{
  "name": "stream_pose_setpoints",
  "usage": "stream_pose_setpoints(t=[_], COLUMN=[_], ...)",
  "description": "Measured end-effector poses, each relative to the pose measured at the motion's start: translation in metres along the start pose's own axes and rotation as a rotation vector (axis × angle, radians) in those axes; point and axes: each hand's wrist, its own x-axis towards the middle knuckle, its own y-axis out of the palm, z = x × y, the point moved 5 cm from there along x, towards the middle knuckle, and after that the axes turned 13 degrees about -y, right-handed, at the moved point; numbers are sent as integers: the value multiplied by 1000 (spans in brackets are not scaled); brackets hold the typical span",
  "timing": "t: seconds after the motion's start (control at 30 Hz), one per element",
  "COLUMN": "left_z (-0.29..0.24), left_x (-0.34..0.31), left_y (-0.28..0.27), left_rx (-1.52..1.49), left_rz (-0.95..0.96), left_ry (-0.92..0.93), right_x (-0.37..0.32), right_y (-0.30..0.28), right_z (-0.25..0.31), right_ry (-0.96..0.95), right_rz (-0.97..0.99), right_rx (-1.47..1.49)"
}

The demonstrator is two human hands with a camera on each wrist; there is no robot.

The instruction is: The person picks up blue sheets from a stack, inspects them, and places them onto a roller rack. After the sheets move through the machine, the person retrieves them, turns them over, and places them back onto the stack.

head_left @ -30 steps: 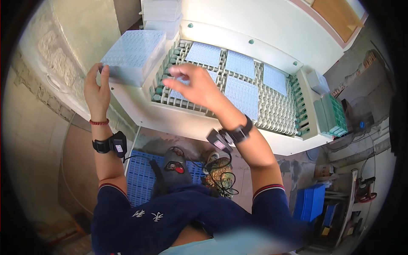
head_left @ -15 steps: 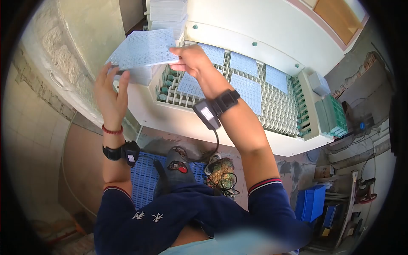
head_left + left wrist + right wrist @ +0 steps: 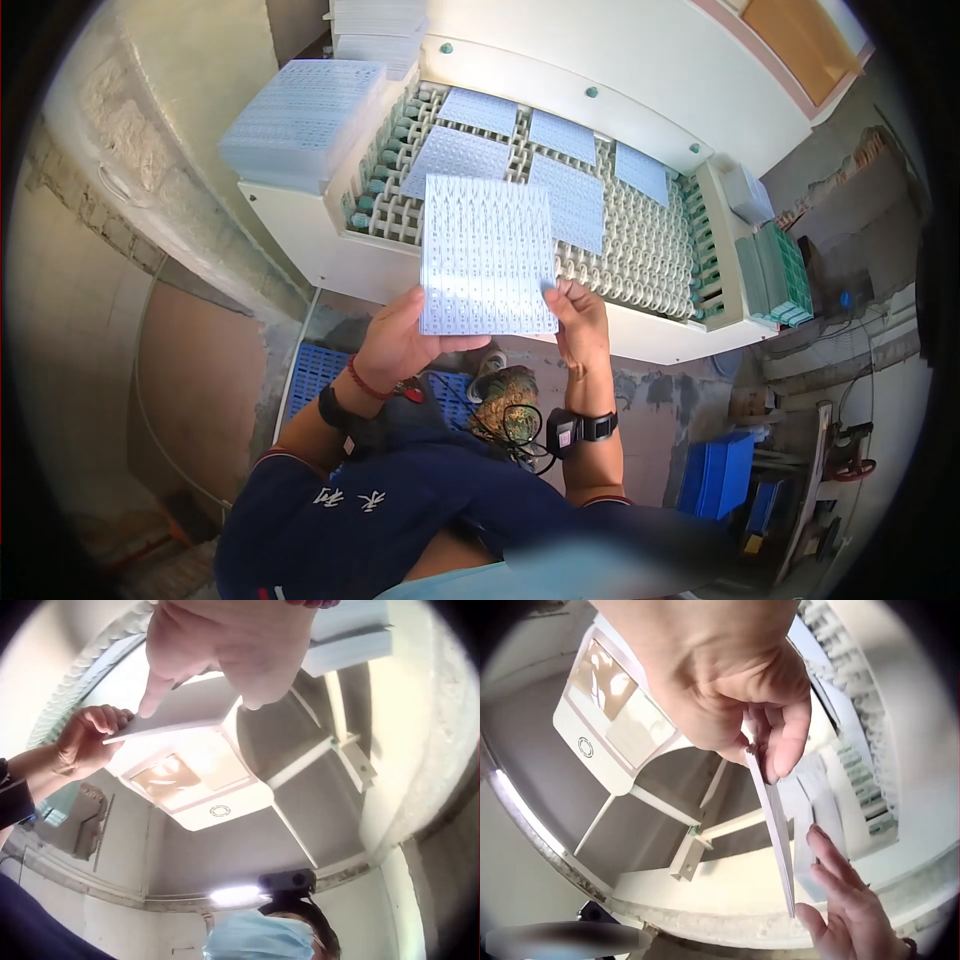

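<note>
Panel: I hold one thin printed panel up in front of me with its patterned face towards me. It touches nothing but my hands.
Left hand: my left hand grips the panel's 7 o'clock corner. The thumb lies along the bottom edge on the near face, and the fingers are behind the sheet.
Right hand: my right hand pinches the 5 o'clock corner between thumb and fingertips. The right wrist view shows the sheet edge-on in that pinch.
Free edges: the top edge, both upper corners and most of each side edge stand free. The top edge covers part of my sight of the conveyor's near rim.
Conveyor: the roller conveyor runs from 11 to 2 o'clock beyond the panel, and five sheets show flat on it. The nearest sheet lies just past my panel's top left corner at 11 o'clock, and another sheet lies at 1 o'clock.
Stack: a tall stack of like panels sits at 10 o'clock on the machine's left end, well apart from both hands.
Open room: there are bare rollers at 2 o'clock, right of the sheets, and open air at 6 o'clock between the panel and my chest.
Floor: a blue crate lies under my left forearm at 8 o'clock.
</note>
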Motion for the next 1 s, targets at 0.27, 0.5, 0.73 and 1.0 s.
stream_pose_setpoints(t=[0.27,0.5,0.73,1.0], left_z=[37,33,15,19], left_x=[20,10,-19,-32], left_y=[-27,-41,-60,-73], left_rx=[112,22,121,125], left_rz=[-93,-140,-235,-300], left_ry=[-127,-160,-122,-137], right_x=[-23,26,120,148], right_y=[6,-68,-264,-286], right_z=[44,22,40,50], right_ry=[-435,-99,-50,-146], right_rz=[260,-32,-434,-195], right_rx=[-1254,-488,-733,-1656])
